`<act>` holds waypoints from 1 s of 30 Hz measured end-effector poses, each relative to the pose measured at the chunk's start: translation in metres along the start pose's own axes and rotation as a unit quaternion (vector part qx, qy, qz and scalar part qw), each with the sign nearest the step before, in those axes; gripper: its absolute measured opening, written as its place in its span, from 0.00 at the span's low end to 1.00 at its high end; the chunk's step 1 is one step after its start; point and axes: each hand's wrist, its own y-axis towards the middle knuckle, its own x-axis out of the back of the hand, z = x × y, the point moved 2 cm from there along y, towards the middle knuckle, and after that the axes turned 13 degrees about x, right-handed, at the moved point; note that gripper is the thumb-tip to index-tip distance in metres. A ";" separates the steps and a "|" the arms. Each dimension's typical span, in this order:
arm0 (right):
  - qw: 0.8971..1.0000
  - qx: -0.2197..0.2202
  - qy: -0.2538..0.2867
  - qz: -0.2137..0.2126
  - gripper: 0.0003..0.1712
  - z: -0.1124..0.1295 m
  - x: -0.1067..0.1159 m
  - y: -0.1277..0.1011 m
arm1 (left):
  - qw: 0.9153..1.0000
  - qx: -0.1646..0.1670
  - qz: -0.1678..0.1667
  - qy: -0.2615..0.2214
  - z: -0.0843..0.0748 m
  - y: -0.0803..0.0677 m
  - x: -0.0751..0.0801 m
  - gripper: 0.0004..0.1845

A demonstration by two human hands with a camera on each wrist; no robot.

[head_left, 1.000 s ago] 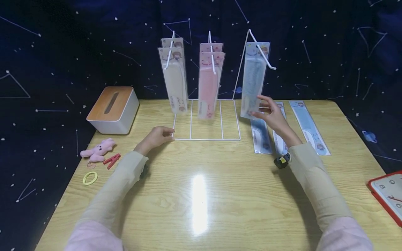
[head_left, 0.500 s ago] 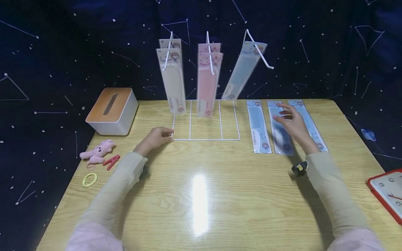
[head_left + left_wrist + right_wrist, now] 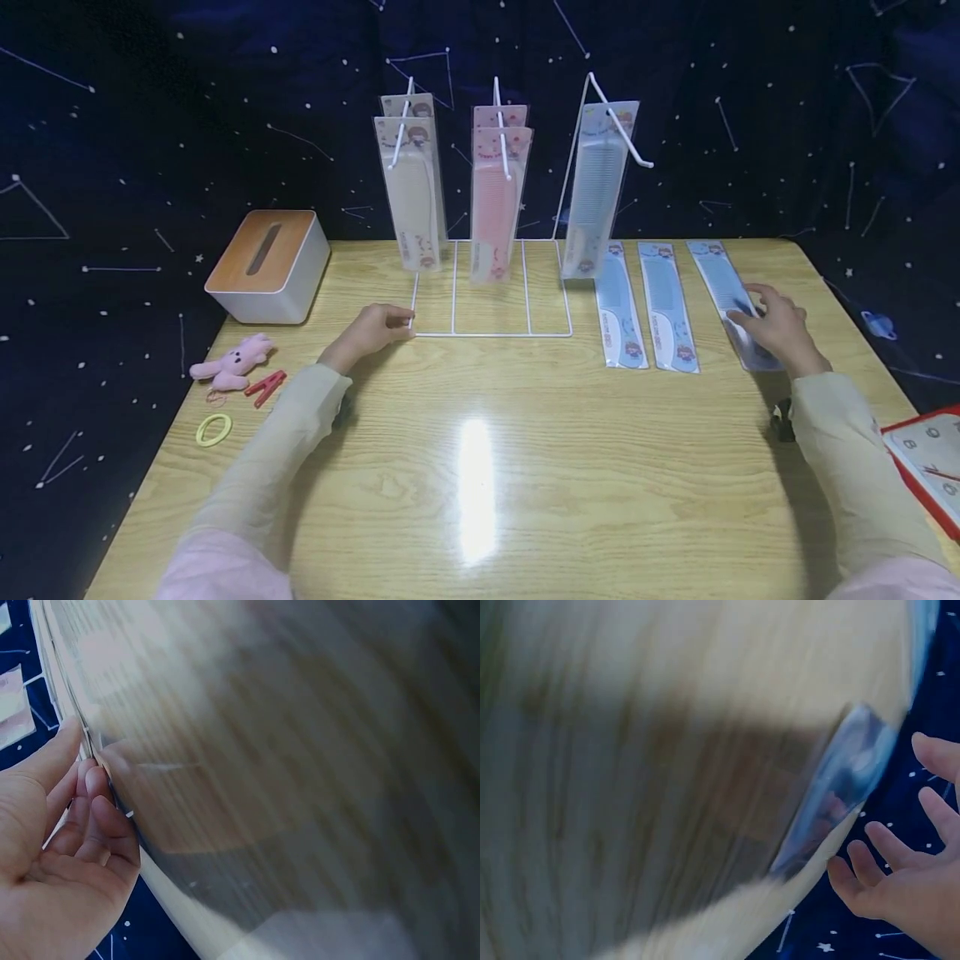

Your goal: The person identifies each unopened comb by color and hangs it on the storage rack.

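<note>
A: Item: packaged blue comb [image 3: 731, 300], lying flat on the worktop [image 3: 480, 467], rightmost of three, right of the wire rack [image 3: 491, 287].

B: Hands?

A: Right hand [image 3: 780, 327] is resting on its near end, fingers loosely spread, gripping nothing. Left hand [image 3: 372, 327] is pinching the rack's front-left corner.

B: Handling?

A: Likely light, thin, slightly flexible; the glossy sleeve is probably slippery. I'd be sliding it to the worktop edge, then pinching one end.

Head camera looking forward and down across the table [image 3: 480, 500] from above, taking in both arms, left wrist camera very close beside the left hand [image 3: 56, 847], blurred tabletop filling it, right wrist camera equally close, sharing the right hand [image 3: 915, 877] and packaged comb [image 3: 832, 787] with the head view
</note>
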 end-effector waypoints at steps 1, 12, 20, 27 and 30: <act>1.000 -0.003 -0.011 0.011 0.41 -0.003 -0.001 0.000 | 1.000 0.000 0.000 0.001 0.000 0.000 0.000 0.24; 0.998 -0.045 -0.026 0.027 0.41 -0.004 -0.007 0.004 | 1.000 0.003 0.001 0.008 -0.001 -0.001 0.000 0.24; 0.995 -0.087 0.000 0.045 0.49 -0.003 -0.006 0.001 | 1.000 0.003 0.001 0.002 -0.002 -0.002 0.000 0.24; 0.991 -0.118 0.029 0.060 0.53 -0.002 -0.005 -0.005 | 1.000 0.010 0.005 0.001 -0.001 -0.001 0.000 0.24; 0.993 -0.102 0.049 0.043 0.50 0.002 -0.005 -0.009 | 1.000 0.009 0.005 0.002 -0.001 0.000 0.000 0.24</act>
